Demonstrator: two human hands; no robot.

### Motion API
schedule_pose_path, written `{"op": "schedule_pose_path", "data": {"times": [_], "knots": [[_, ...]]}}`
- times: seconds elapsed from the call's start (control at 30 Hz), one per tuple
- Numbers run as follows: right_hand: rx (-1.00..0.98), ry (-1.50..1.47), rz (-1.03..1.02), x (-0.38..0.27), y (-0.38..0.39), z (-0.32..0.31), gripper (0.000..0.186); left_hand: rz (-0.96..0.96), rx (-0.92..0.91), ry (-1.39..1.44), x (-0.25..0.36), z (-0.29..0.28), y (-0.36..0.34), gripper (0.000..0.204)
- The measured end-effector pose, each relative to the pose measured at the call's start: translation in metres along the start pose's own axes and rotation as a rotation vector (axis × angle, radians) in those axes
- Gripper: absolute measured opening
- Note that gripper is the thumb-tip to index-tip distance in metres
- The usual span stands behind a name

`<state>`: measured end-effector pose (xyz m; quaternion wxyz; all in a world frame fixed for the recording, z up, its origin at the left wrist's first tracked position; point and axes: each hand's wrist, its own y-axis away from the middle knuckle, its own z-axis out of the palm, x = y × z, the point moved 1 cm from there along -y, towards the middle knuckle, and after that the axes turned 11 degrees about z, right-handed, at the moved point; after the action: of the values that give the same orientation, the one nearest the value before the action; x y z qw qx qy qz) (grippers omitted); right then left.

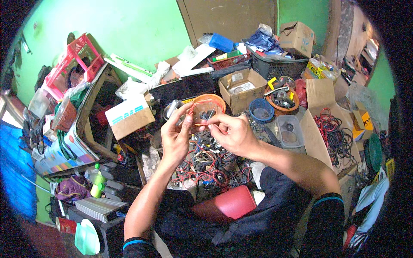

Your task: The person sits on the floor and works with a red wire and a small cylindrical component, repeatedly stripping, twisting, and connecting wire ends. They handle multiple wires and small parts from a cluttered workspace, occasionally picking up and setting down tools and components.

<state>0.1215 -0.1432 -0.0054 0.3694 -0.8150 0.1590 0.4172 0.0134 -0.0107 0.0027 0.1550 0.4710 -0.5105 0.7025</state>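
My left hand [175,136] is raised over a heap of tangled wires [211,161], its thumb and fingers pinching thin red-orange wire [200,124]. Facing it, my right hand [235,134] is closed, with thumb and forefinger pinched around the same wire. The short stretch between both hands is visible, and loose red strands rise beside my left fingertips. Just beyond the fingers sits an orange bowl [220,101] with small dark parts inside. Whether a thin tool is also in my right fingers cannot be made out.
An open cardboard box [243,95], a blue bowl [261,121] and a clear plastic tub [297,137] stand beyond the heap. Right of them, another carton [316,129] holds red and black cables. A white-topped box [131,120] lies left. Something red [226,204] is by my lap.
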Motion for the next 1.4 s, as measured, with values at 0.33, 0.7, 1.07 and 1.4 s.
{"op": "schedule_pose_path", "data": {"times": [0.33,0.7,1.07,1.4], "knots": [[0.139,0.006,0.005,0.006,-0.006,0.000,0.008,-0.170,0.041,0.143,0.009,0.002,0.003,0.035],[-0.098,-0.226,0.055,-0.001,-0.007,0.007,0.009,-0.219,0.022,0.149,0.005,-0.005,0.006,0.030],[0.068,0.235,-0.452,-0.007,-0.019,-0.003,0.012,-0.128,-0.033,-0.140,0.004,-0.007,0.007,0.006],[-0.657,-0.675,0.083,0.009,-0.021,-0.012,0.015,-0.271,-0.228,-0.138,0.021,-0.004,0.005,0.008]]}}
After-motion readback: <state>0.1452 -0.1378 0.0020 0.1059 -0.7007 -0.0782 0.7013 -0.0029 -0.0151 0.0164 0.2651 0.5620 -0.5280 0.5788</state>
